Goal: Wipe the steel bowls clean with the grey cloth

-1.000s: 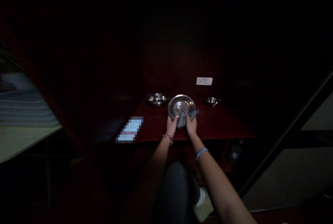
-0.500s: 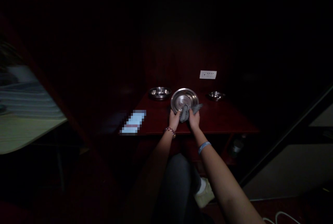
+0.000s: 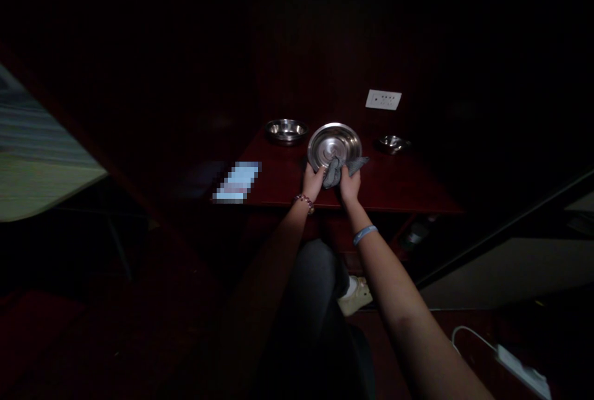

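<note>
A round steel plate is tilted up toward me above a dark red table. My left hand grips the plate's lower left rim, fingers closed on it. My right hand is closed on a grey cloth that is pressed against the plate's lower inside. A beaded bracelet is on my left wrist and a light blue band on my right.
A steel bowl stands at the back left of the table and a smaller steel bowl at the back right. A blurred pale card lies at the table's left. A white switch panel is on the dark wall. A white cable lies on the floor.
The plate, cloth and both hands sit higher in the picture as my head tilted down. The grip on plate and cloth is the same.
</note>
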Available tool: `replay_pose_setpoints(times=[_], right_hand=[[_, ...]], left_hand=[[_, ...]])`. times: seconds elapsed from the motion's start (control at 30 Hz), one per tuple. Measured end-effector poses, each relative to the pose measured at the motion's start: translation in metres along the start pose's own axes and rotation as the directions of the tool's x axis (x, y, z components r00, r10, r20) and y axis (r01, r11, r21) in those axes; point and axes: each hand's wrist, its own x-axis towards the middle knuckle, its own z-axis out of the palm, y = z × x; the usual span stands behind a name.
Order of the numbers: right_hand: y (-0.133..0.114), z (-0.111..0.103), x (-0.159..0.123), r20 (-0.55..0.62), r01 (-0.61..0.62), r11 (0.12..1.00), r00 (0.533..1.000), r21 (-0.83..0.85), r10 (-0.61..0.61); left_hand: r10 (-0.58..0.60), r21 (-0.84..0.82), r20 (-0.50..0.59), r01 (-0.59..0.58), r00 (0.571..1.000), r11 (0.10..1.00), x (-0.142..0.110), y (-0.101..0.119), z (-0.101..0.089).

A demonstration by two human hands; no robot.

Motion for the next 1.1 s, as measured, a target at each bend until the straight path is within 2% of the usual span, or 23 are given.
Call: replay_pose_setpoints(times=[0.13, 0.37, 0.67, 0.83, 1.1], right_hand=[[-0.001, -0.002, -0.002, 0.004, 0.010, 1.000, 1.000, 0.003, -0.011], [0.000, -0.003, -0.005, -0.022, 0.016, 1.000, 1.000, 0.013, -0.016], [-0.003, -0.001, -0.007, -0.006, 0.005, 0.999, 1.000, -0.038, -0.005], [-0.005, 0.001, -0.011, 0.007, -0.019, 0.997, 1.000, -0.075, 0.019], [0.001, 0.009, -0.011, 0.010, -0.030, 0.999, 0.999, -0.029, 0.031]], left_hand=[[-0.026, 0.045, -0.029, 0.027, 0.999, 0.999, -0.003, 0.004, 0.002], [0.017, 0.046, 0.006, -0.017, 1.000, 0.999, 0.000, -0.002, -0.002], [0.021, 0.046, -0.026, -0.020, 0.999, 0.999, -0.001, -0.003, -0.003], [0.003, 0.055, -0.058, 0.000, 0.998, 0.998, -0.001, -0.002, -0.008], [0.024, 0.082, -0.042, -0.020, 0.999, 0.996, 0.005, -0.008, -0.016]])
